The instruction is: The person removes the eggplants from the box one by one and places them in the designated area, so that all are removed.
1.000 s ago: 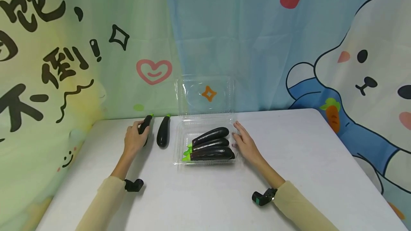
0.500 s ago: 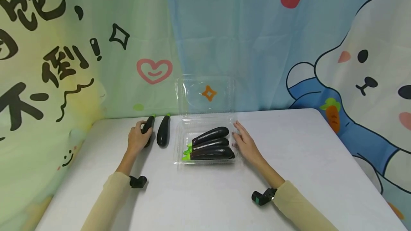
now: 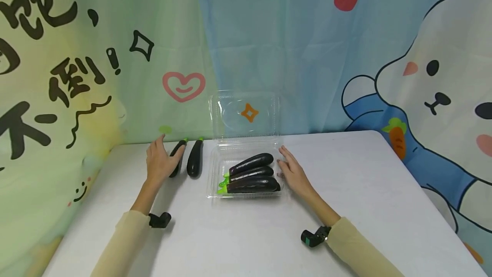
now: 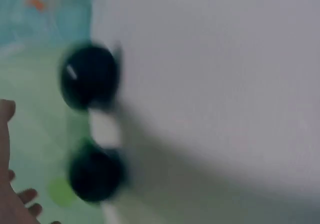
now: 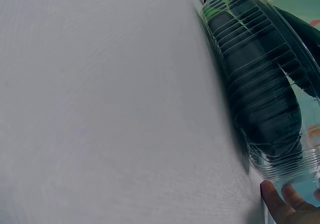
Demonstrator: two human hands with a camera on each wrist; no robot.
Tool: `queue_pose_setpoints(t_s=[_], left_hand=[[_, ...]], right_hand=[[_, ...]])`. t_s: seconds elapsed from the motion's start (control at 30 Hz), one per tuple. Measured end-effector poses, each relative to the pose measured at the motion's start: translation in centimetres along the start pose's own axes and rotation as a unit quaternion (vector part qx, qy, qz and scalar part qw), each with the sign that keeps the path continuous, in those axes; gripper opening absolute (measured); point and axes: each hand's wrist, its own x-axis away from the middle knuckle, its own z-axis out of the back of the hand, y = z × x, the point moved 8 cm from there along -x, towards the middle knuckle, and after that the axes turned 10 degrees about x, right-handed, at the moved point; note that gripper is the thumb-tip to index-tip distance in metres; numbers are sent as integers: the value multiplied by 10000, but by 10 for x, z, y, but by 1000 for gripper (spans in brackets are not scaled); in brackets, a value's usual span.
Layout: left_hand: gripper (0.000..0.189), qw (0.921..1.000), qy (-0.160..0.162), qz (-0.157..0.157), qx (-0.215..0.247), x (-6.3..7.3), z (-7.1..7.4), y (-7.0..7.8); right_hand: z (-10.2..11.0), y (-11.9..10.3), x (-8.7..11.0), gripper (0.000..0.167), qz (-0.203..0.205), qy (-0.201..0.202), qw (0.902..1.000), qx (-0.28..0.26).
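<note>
With fingers straightened and nothing grasped, the left hand is held at centre-left, its thumb overlapping — and partly hiding — the left eggplant. The right hand, also loose, is set by the box's right edge, seemingly to steady it; contact cannot be confirmed. A second eggplant is laid between left eggplant and box. Three eggplants are held inside, mid-frame; the lid is left raised, presumably for access. In the left-wrist view, the hand is cut off, the eggplants blurred.

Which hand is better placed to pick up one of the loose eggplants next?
Probably the left hand: it is spread close beside the leftmost loose eggplant and holds nothing. The right hand is at the opposite side of the clear container, with the packed eggplants in between.
</note>
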Motion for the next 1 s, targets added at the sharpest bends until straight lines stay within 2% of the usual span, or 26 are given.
queue_pose_setpoints(t_s=[0.1, 0.2, 0.3, 0.37, 0.43, 0.53, 0.67, 0.77, 0.9, 1.0], left_hand=[[76, 9954, -101, -913, 260, 14, -4, 39], [71, 9844, -591, -1522, 650, 38, -20, 76], [70, 9704, -1254, -1833, 949, 65, -41, 104], [70, 9604, -1713, -1878, 1142, 82, -55, 116], [70, 9507, -2117, -1831, 1337, 95, -68, 123], [69, 9373, -2548, -1775, 1586, 109, -82, 128], [68, 9203, -2873, -2037, 1706, 119, -95, 134], [67, 9147, -2931, -2219, 1678, 121, -99, 137], [66, 9121, -3036, -2233, 1613, 121, -105, 142], [65, 9055, -3203, -2314, 1546, 120, -112, 147]], right_hand=[[0, -1, 0, 50, 47, -14, 10000, 53], [1, -1, -1, 49, 72, -6, 9999, 78], [0, -1, -1, 49, 81, -30, 9999, 99], [0, -1, -1, 49, 84, -25, 9999, 107], [0, -1, -1, 49, 74, -23, 9999, 111], [0, 0, 0, 49, 65, 7, 9999, 106], [1, 0, 0, 49, 65, 50, 9999, 107], [0, 0, 0, 49, 56, 25, 10000, 76], [-1, 0, 0, 50, 14, -32, 10000, 55], [0, 0, 0, 49, -1, -16, 10000, 94]])
